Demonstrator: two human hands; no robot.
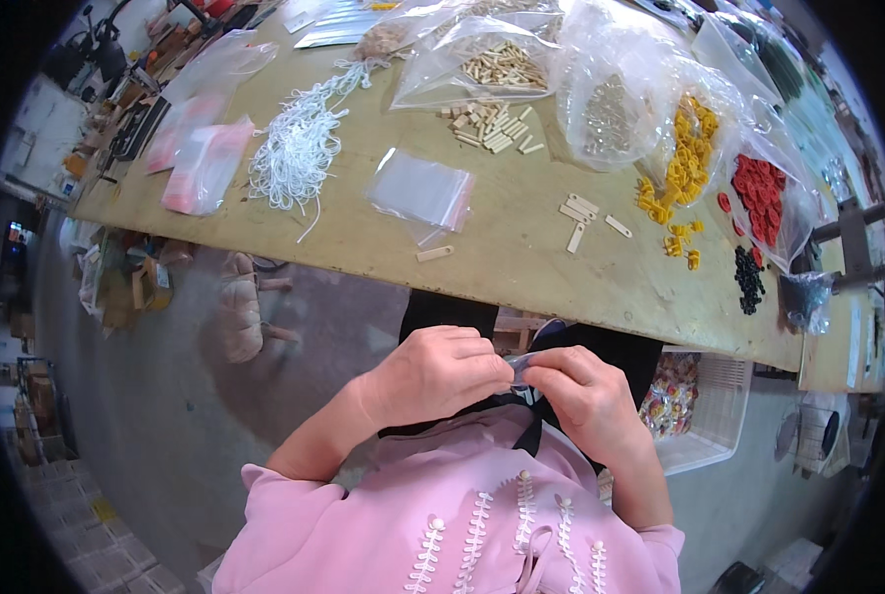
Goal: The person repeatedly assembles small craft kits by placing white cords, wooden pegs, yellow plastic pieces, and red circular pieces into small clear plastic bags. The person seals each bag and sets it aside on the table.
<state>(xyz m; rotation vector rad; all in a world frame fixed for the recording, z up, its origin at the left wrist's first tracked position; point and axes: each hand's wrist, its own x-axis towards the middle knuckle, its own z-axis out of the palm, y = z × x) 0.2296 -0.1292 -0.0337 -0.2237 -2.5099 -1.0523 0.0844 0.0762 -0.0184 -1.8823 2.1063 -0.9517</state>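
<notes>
Currently a small clear bag is pinched between both hands, held at the lap below the surface.
Left hand and right hand are pressed together on it; loose wooden sticks and empty zip bags are left lying unpacked.

I see a long wooden workbench carrying a tangle of white cords, clear zip bags, loose pale wooden sticks, and open bags spilling yellow pieces, red pieces and black beads.
</notes>
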